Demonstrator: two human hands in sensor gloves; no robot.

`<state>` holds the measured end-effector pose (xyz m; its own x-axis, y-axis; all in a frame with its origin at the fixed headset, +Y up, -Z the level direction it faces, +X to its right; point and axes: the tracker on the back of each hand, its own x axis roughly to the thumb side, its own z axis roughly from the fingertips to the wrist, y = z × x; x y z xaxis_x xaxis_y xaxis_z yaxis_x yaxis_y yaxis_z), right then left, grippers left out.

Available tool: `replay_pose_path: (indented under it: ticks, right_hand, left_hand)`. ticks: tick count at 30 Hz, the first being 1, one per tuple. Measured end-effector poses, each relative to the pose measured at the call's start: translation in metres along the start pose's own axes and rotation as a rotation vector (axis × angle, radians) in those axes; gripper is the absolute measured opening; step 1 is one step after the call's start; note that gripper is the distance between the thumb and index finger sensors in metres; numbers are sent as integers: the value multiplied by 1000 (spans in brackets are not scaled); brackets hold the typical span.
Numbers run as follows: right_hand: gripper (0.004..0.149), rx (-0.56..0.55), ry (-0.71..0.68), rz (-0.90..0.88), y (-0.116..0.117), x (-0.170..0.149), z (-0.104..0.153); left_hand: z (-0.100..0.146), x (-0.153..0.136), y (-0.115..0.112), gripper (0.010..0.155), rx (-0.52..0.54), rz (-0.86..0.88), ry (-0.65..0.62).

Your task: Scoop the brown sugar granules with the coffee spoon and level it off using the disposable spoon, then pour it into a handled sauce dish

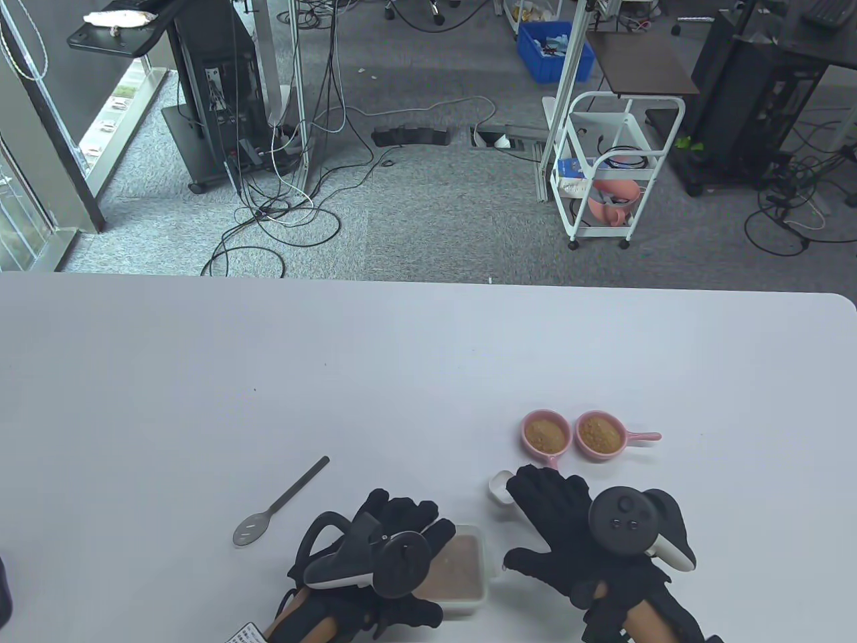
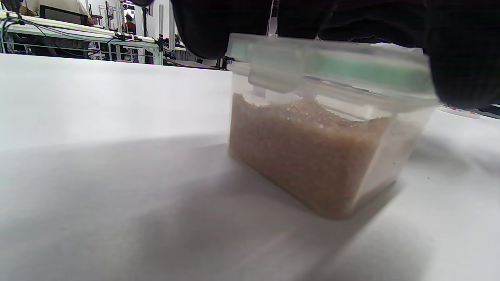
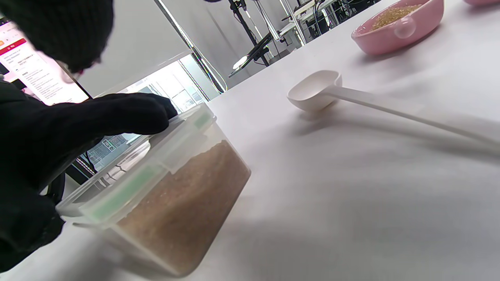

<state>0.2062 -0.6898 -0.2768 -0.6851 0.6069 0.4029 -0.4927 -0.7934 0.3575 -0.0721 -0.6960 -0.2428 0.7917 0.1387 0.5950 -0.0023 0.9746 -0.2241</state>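
A clear lidded container (image 1: 469, 576) of brown sugar stands near the table's front edge, its lid on (image 2: 320, 62). My left hand (image 1: 408, 522) rests on that lid with its fingers (image 3: 129, 113) laid across it. The white disposable spoon (image 1: 499, 487) lies on the table, its bowl (image 3: 316, 91) empty and its handle under my right hand (image 1: 529, 519), whose fingers hang straight above it and hold nothing. The metal coffee spoon (image 1: 281, 502) lies to the left, apart from both hands. Two pink handled sauce dishes (image 1: 546, 434) (image 1: 600, 434) holding sugar sit just beyond the right hand.
The white table (image 1: 402, 375) stretches far behind the objects to its back edge. A dark object (image 1: 3, 589) sits at the front left edge, and a printed label (image 1: 248, 633) shows by my left wrist. Beyond the table are cables and a white cart (image 1: 606, 174).
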Motion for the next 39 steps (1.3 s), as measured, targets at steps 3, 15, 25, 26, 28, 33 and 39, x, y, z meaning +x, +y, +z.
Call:
replay_pose_path:
  ticks: [3, 15, 25, 26, 28, 33, 39]
  right_hand:
    - [89, 4, 1, 0, 0, 0, 0]
    - [89, 18, 7, 0, 1, 0, 0]
    - [89, 29, 11, 0, 2, 0, -1]
    - [88, 29, 12, -1, 3, 0, -1]
    - [89, 30, 12, -1, 3, 0, -1]
    - [89, 32, 14, -1, 3, 0, -1]
    - [89, 34, 15, -1, 3, -1, -1]
  left_hand:
    - [0, -1, -1, 106, -9, 19, -7]
    - [10, -17, -2, 111, -30, 101, -6]
    - [8, -19, -5, 108, -7, 147, -3]
    - [8, -19, -5, 108, -5, 150, -3]
    - [8, -19, -5, 108, 1, 161, -4]
    - [7, -21, -6, 110, -16, 195, -7]
    - [7, -21, -7, 110, -17, 208, -11]
